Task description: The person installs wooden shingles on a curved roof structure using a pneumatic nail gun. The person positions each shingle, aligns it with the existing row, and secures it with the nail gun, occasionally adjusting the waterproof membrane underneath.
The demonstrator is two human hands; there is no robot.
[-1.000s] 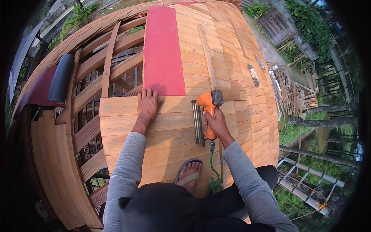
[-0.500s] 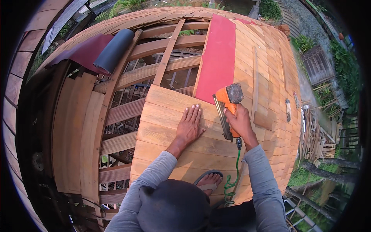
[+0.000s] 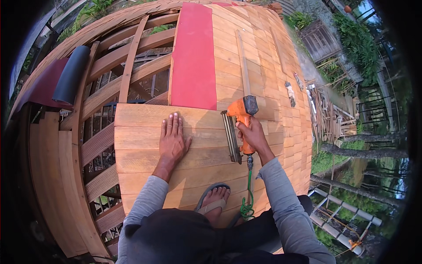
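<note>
My left hand (image 3: 172, 143) lies flat on the wooden shingles (image 3: 138, 132), fingers stretched toward the upper edge of the top row. To its right, my right hand (image 3: 254, 133) is wrapped around the grip of an orange and black nail gun (image 3: 238, 108). The tool's long metal magazine slants down toward me, its nose close to the lower right corner of a red sheet (image 3: 194, 57). Whether the nose touches the wood I cannot tell. A green coiled air hose (image 3: 249, 182) runs from the handle down beside my sandalled foot (image 3: 215, 198).
Left of the shingles, the roof frame is open between its beams (image 3: 102, 141). A dark roll (image 3: 72, 72) rests on the frame at far left. A thin wooden strip (image 3: 243, 61) lies on the shingles beyond the nail gun. Off the roof at lower right is a ladder (image 3: 343, 215).
The whole view has swung, so the roof sits farther left in the picture and more ground shows at right. Left hand stays flat on the shingles; right hand still grips the nail gun.
</note>
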